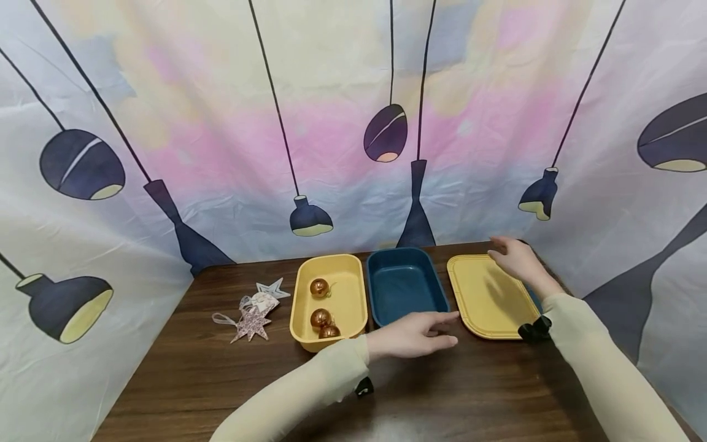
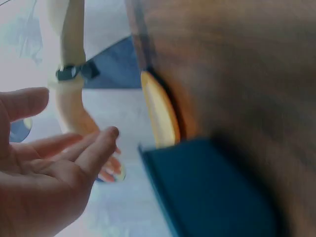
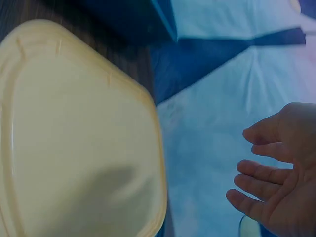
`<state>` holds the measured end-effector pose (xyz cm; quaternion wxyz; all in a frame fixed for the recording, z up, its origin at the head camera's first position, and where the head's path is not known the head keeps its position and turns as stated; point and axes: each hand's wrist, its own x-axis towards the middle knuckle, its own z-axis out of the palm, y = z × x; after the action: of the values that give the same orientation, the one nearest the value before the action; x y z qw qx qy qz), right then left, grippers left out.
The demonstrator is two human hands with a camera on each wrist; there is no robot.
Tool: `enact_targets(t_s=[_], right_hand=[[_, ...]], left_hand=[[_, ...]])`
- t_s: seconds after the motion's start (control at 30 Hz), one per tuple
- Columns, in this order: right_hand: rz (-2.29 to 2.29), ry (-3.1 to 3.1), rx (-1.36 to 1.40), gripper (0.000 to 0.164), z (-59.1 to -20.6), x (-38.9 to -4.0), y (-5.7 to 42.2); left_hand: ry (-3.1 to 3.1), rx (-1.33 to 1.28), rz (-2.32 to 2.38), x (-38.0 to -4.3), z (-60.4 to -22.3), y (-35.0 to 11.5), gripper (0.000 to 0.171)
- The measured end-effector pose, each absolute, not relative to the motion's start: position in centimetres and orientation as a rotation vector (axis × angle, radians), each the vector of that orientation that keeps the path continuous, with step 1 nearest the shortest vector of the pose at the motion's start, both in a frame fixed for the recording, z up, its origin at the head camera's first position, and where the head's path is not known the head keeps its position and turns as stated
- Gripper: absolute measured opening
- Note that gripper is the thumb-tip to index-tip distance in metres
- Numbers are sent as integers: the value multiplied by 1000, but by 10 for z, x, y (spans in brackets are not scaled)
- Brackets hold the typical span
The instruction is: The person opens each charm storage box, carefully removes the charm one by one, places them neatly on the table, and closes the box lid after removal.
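Observation:
My left hand (image 1: 411, 335) hovers near the front right corner of a dark blue box (image 1: 405, 288), its fingers extended toward a yellow lid (image 1: 486, 301) and holding nothing. In the left wrist view that hand (image 2: 54, 168) shows its palm and loosely stretched fingers. Above the far right part of the lid is my right hand (image 1: 516, 261), with relaxed fingers and nothing in its grasp. Its shadow falls across the lid. The right wrist view shows this hand (image 3: 276, 173) apart from the lid (image 3: 79, 138). A bit of blue shows beneath the lid's right edge.
Left of the blue box stands a yellow box (image 1: 353, 307) holding three shiny copper ball ornaments (image 1: 319, 287). Farther left on the wooden table (image 1: 182, 368) lie star ornaments (image 1: 251, 322) with ribbon. A lamp-printed curtain (image 1: 342, 166) hangs behind the table.

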<state>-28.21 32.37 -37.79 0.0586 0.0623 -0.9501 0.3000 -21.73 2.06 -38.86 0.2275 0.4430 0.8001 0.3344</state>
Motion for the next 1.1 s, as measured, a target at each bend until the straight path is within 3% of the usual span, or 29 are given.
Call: enact_targets(t_s=[0.33,0.73,1.1], right_hand=[[962,-2800,310,53,-369,-274,276],[956,-2601,515,46,-378,-243,220],[997,-2563,635,46,-411,-231,177]], left_hand=[[2467,1280,999,-229,-361,-53,49],[2782,973,1247,-238,-359,-148,42],[2996,757,1276,-244,-378,-200,44]])
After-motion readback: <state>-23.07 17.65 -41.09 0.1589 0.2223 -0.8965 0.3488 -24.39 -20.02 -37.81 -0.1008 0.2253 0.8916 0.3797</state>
